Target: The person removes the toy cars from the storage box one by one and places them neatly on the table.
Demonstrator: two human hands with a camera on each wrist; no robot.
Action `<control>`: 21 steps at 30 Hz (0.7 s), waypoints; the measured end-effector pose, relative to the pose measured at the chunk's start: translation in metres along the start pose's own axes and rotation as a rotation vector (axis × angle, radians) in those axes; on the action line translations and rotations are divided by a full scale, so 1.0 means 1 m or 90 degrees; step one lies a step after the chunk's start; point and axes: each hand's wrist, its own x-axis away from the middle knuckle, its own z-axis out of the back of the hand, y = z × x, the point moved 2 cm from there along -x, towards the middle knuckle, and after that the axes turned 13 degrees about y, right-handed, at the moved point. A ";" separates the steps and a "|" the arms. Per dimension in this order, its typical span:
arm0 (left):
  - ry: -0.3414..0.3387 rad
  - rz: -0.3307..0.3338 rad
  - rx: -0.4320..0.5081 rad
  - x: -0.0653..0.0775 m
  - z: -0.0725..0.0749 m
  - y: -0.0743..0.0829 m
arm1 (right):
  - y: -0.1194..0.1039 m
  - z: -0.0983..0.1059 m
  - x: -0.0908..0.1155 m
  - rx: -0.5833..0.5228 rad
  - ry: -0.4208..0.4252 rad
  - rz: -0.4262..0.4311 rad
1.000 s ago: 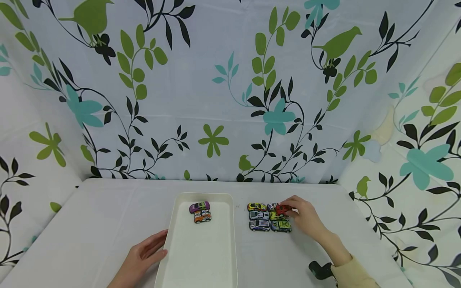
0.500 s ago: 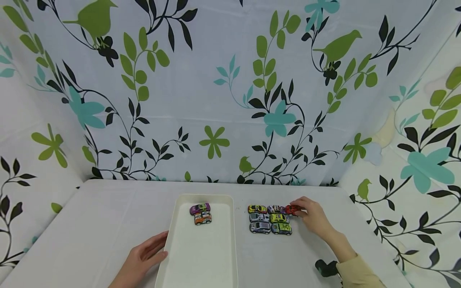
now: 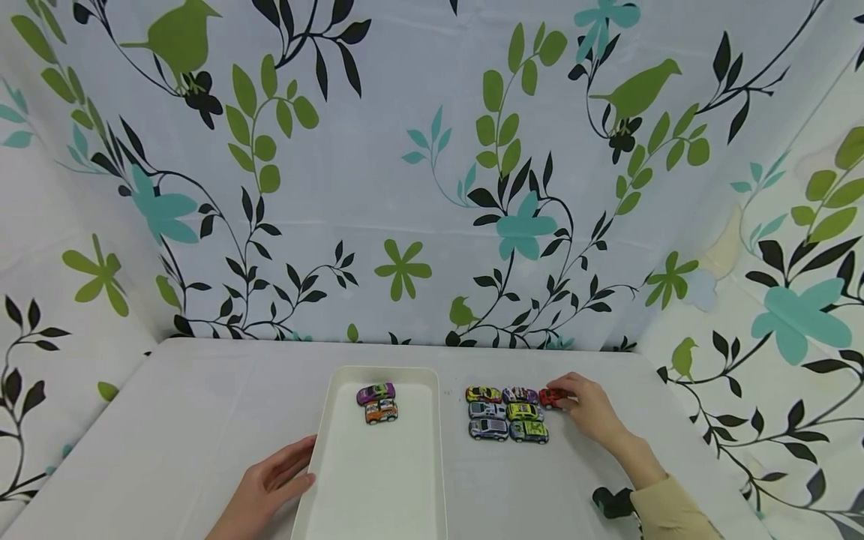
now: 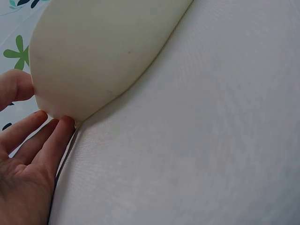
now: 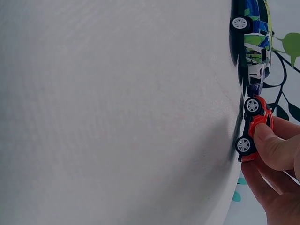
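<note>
Right hand grips red toy car at the end of the far row, to the right of the tray

The red toy car [image 3: 552, 397] is to the right of the white tray [image 3: 385, 480], roughly level with the tray's far part. The right hand [image 3: 586, 406] pinches it between thumb and fingers, and the right wrist view shows its two near wheels. Whether the wheels bear on the table cannot be told.

Just beside the red car, on its tray-facing side, is a purple-and-white car [image 3: 520, 394], and next toward the tray a yellow car [image 3: 484, 394]. These three make the row farthest from the person. Nearer the person, also right of the tray, are two rows of two: a silver car [image 3: 487, 410] with a yellow-green car [image 3: 525, 412], then a grey car [image 3: 489, 429] with a green car [image 3: 529, 431].

Inside the tray, near its far end, a purple car [image 3: 376, 393] sits close against an orange car [image 3: 382, 411].

The left hand [image 3: 268, 480] is at the tray's left edge, its extended fingers touching the rim without curling round it.

The tray rests on a white-covered table [image 3: 189, 420]. Beyond the tray hangs a cloth [image 3: 337, 187] with leaves, birds and flowers. Right of the tray, a dark object [image 3: 613, 502] shows beside the right sleeve [image 3: 675, 510].
</note>
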 end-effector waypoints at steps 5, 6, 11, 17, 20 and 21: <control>0.001 0.007 -0.003 -0.001 0.000 0.000 | 0.002 -0.004 -0.001 -0.003 -0.010 0.002; 0.001 0.007 -0.002 0.000 0.001 0.000 | 0.002 -0.005 -0.002 -0.002 -0.011 0.002; -0.006 0.011 0.000 0.000 0.001 -0.001 | 0.003 -0.006 -0.001 0.009 -0.008 -0.009; -0.003 0.000 0.004 0.000 0.001 0.002 | 0.002 -0.006 0.000 0.027 -0.005 -0.012; -0.004 -0.004 0.005 0.000 0.001 0.003 | 0.002 -0.006 0.001 0.037 -0.003 -0.007; -0.005 -0.005 0.006 0.000 0.001 0.003 | 0.001 -0.006 0.002 0.039 -0.003 -0.005</control>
